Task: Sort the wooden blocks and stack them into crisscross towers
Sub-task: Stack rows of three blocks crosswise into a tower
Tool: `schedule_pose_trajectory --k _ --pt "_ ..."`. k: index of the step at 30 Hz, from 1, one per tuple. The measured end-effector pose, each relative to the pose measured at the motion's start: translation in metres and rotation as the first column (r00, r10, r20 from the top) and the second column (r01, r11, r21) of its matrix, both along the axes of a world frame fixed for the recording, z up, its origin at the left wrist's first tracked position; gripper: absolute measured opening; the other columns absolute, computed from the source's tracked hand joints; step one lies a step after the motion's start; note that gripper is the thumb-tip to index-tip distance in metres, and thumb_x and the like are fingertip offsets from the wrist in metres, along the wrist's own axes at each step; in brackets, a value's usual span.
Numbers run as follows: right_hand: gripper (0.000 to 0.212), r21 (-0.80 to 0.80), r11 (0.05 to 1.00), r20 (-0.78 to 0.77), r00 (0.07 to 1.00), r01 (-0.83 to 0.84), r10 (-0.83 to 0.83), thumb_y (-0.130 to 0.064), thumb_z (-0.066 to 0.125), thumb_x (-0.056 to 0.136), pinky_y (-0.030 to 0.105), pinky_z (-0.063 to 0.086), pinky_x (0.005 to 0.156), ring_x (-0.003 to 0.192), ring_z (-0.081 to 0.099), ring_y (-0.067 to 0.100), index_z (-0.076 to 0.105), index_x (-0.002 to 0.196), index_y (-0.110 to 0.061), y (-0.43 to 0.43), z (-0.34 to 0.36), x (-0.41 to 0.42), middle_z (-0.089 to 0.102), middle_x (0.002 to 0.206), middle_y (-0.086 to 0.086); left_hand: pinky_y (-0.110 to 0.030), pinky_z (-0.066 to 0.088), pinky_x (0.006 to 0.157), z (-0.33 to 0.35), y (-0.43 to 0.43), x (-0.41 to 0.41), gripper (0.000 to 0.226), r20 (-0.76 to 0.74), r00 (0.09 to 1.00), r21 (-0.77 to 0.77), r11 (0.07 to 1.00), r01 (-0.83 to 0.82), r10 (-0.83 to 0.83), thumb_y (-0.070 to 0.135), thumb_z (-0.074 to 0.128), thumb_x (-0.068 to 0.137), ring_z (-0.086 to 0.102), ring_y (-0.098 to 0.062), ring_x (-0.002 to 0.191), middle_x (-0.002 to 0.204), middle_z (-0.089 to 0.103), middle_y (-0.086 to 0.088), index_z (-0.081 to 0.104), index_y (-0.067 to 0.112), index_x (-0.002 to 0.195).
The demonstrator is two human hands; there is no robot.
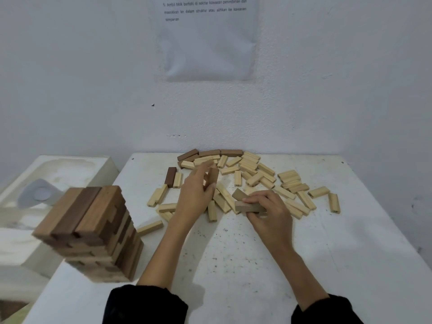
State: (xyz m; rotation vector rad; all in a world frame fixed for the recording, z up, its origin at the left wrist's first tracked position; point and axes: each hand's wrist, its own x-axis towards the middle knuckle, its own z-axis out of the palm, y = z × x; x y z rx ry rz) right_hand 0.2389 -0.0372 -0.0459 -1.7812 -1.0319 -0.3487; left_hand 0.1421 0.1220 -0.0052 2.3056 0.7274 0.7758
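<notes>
- Wooden, in mixed light and dark brown: a crisscross tower (93, 232) standing at the near left edge of the white worktop (327, 253), many layers tall, three blocks side by side on top.
- Pale wooden blocks (254, 177) lying in a loose heap across the far middle of the worktop, some touching, some resting over others.
- At the back of the heap, next to the wall, a short row of brown blocks (210, 152) laid roughly end to end.
- One dark brown block (170, 176) flat at the heap's left side, touching a pale one along its length.
- A single pale block (149, 227) apart from the heap, between it and the tower.
- Left hand (195, 195) raised over the left part of the heap, fingers and thumb curled round a mid-brown block (214, 176) held roughly upright.
- Right hand (268, 212) low at the heap's near edge, fingers and thumb pinching a grey-brown block (249, 206) held lengthwise; lifted or resting on the worktop, cannot tell.
- A second grey-brown block (239, 194) tilted just behind it, near the right fingertips.
- Black sleeves (145, 305) on both forearms.
- Left of the worktop, a white basin-like unit (70, 167) with a pale grey rounded piece (38, 194) on it.
- On the wall above, a wrinkled printed sheet (205, 43).
</notes>
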Motion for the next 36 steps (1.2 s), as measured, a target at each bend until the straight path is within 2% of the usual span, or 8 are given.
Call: schedule_pose_trajectory --k 2,6,10,17,21,25,29,36 --pt "0.032 -0.01 0.999 -0.076 0.996 0.034 -0.034 0.0 0.079 0.064 0.011 0.044 0.06 0.085 0.057 0.003 0.071 0.085 -0.023 -0.007 0.001 -0.011 0.062 0.089 -0.013 -0.036 0.052 0.078 -0.001 -0.013 -0.011 0.052 -0.03 0.998 -0.026 0.998 0.055 -0.056 0.011 0.061 0.088 0.056 -0.017 0.089 0.109 0.058 -0.004 0.046 0.027 0.136" --pt "0.029 -0.026 0.997 -0.217 0.973 0.076 -0.08 -0.007 0.081 0.067 0.013 0.045 0.059 0.081 0.058 0.003 0.069 0.084 -0.027 -0.023 0.004 -0.035 0.062 0.087 -0.014 -0.01 0.045 0.069 -0.007 -0.043 -0.042 0.04 -0.067 0.984 -0.119 0.98 0.158 -0.166 0.015 0.063 0.089 0.057 -0.004 0.082 0.105 0.055 0.007 0.054 0.031 0.124" --pt "0.025 -0.133 0.99 -0.351 0.931 0.05 -0.094 -0.017 0.081 0.07 0.017 0.045 0.058 0.078 0.058 0.002 0.065 0.082 -0.033 -0.045 0.008 -0.062 0.063 0.087 -0.016 -0.007 0.039 0.068 -0.007 -0.059 -0.072 0.04 -0.079 0.969 -0.189 0.958 0.217 -0.235 0.013 0.065 0.088 0.053 0.0 0.077 0.1 0.054 0.018 0.055 0.037 0.119" --pt "0.019 -0.293 0.953 -0.294 0.942 0.073 -0.162 -0.039 0.075 0.073 0.021 0.04 0.057 0.075 0.054 0.006 0.065 0.086 -0.03 -0.063 0.009 -0.083 0.056 0.074 -0.021 -0.008 0.037 0.078 -0.014 -0.064 -0.091 0.049 -0.244 0.905 -0.266 0.922 0.283 -0.348 0.023 0.059 0.092 0.048 -0.003 0.087 0.108 0.046 0.004 0.043 0.022 0.139" --pt "0.024 -0.327 0.93 -0.2 0.95 0.168 -0.241 -0.038 0.074 0.076 0.028 0.04 0.057 0.077 0.051 0.015 0.071 0.091 -0.019 -0.064 0.009 -0.073 0.063 0.079 -0.008 -0.004 0.037 0.076 -0.017 -0.069 -0.092 0.05 -0.236 0.918 -0.259 0.931 0.257 -0.319 0.025 0.06 0.091 0.046 0.0 0.086 0.113 0.035 0.005 0.045 0.017 0.138" --pt "0.026 -0.457 0.873 -0.167 0.948 0.169 -0.27 -0.044 0.063 0.084 0.032 0.033 0.068 0.085 0.045 0.015 0.072 0.096 -0.023 -0.066 0.011 -0.068 0.058 0.081 -0.006 -0.004 0.038 0.073 -0.015 -0.073 -0.096 0.065 -0.203 0.917 -0.335 0.904 0.265 -0.344 0.036 0.073 0.079 0.045 0.012 0.09 0.111 0.034 0.019 0.042 0.027 0.136" --pt "0.027 -0.476 0.867 -0.204 0.94 0.148 -0.272 -0.037 0.063 0.086 0.028 0.034 0.071 0.089 0.042 0.009 0.069 0.108 -0.024 -0.07 0.013 -0.065 0.055 0.085 -0.01 -0.003 0.038 0.073 -0.015 -0.076 -0.099 0.092 -0.219 0.906 -0.331 0.902 0.279 -0.361 0.036 0.084 0.064 0.044 0.014 0.092 0.115 0.031 0.022 0.033 0.03 0.141" --pt "0.021 -0.481 0.877 -0.277 0.95 -0.01 -0.142 -0.021 0.057 0.091 0.016 0.038 0.057 0.067 0.054 0.006 0.071 0.107 -0.024 -0.072 0.017 -0.07 0.061 0.071 -0.012 -0.003 0.037 0.076 -0.021 -0.091 -0.091 0.094 -0.176 0.933 -0.29 0.922 0.256 -0.315 0.043 0.083 0.064 0.042 0.01 0.097 0.126 0.028 0.011 0.033 0.027 0.142"
